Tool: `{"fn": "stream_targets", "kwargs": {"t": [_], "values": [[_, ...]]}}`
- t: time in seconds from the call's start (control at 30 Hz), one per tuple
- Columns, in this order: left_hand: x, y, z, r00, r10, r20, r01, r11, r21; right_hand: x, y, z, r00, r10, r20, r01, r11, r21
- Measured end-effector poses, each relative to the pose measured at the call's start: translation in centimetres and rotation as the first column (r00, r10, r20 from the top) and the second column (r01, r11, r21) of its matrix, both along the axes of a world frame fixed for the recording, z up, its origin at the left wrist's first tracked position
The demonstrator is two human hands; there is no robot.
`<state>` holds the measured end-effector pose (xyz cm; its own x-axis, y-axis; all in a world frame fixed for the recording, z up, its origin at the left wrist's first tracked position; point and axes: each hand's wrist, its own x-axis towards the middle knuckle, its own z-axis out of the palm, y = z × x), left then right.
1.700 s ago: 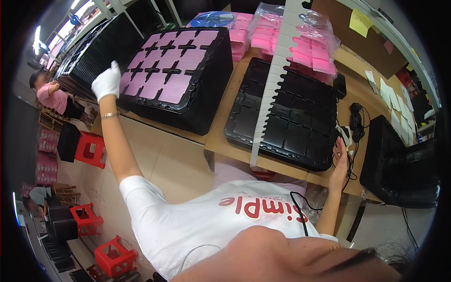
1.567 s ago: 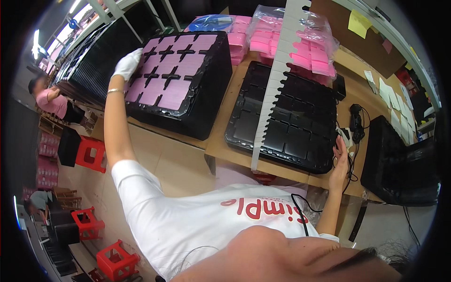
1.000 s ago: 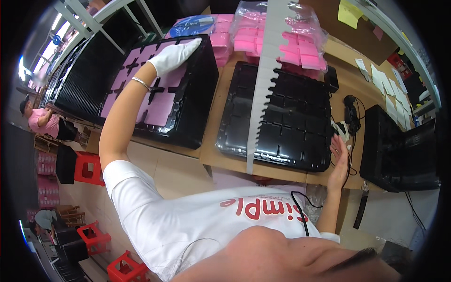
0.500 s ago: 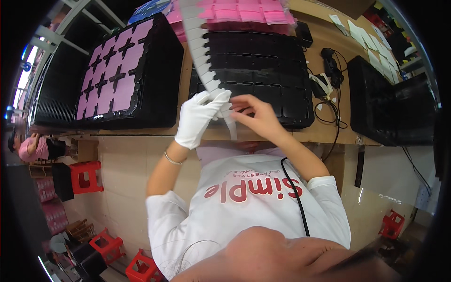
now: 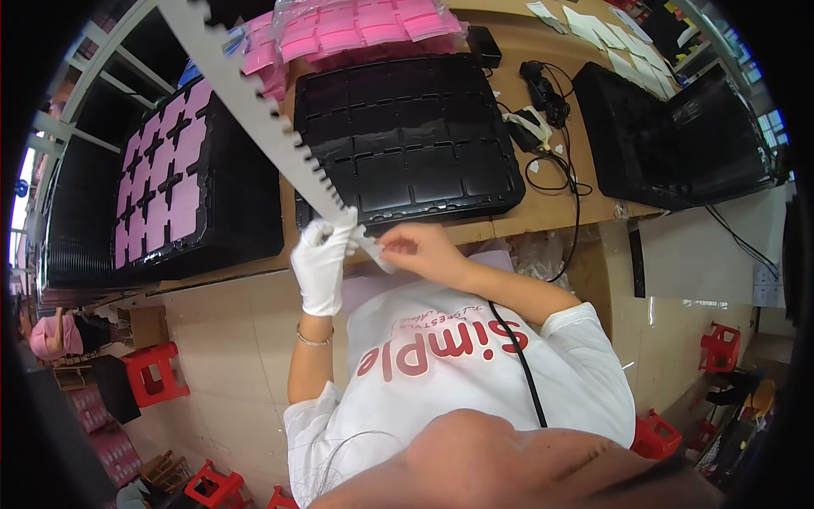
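A long pale strip [image 5: 246,110] with a notched edge slants from the upper left down to my hands. My left hand [image 5: 320,270], in a white glove, is closed around the strip near its lower end. My bare right hand [image 5: 428,254] has its fingers curled, thumb and fingertips at the strip's edge just right of the glove. The strip's short lower end hangs between my hands, in front of my shirt. Just beyond them, a black moulded tray [image 5: 398,165] lies on the brown table [image 5: 551,204].
A tall stack of black trays holding pink pieces [image 5: 170,182] stands at left. Pink sheets in clear plastic [image 5: 365,30] lie at the back. More black trays [image 5: 670,144], a cable [image 5: 577,182] and papers [image 5: 602,34] are at right. Red stools [image 5: 157,373] stand on the floor.
The view has shifted, so the trays appear further left. The strip now leans more to the left. My left hand stays on it, and my right fingers have drawn in on its lower part.
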<state>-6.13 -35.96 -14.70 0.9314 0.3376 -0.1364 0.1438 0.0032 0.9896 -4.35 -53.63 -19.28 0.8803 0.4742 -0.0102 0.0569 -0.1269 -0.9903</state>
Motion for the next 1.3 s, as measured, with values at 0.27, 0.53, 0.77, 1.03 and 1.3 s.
{"fn": "stream_targets", "kwargs": {"t": [0.27,0.53,0.77,1.03,1.3], "values": [[-8.0,-0.5,-12.8,0.968,0.078,-0.240,-0.093,0.994,-0.051,-2.8,-1.5,-8.4,0.986,0.166,0.026,-0.148,0.928,-0.341],[-5.0,0.9,-7.2,0.918,0.381,0.114,-0.321,0.878,-0.354,-2.3,0.0,0.7,0.480,0.150,0.865,-0.149,0.985,-0.088],[-0.2,4.5,-1.5,0.949,0.266,0.171,-0.254,0.963,-0.090,16.5,4.2,8.1,0.822,0.129,0.555,-0.106,0.992,-0.074],[3.0,4.3,-1.2,0.993,0.095,0.073,-0.086,0.990,-0.111,36.1,11.5,1.6,0.794,0.340,0.503,0.041,0.796,-0.604],[3.4,5.3,-1.4,0.997,0.068,-0.025,-0.070,0.994,-0.086,34.3,12.6,1.9,0.852,0.211,0.479,0.250,0.641,-0.726]]}}
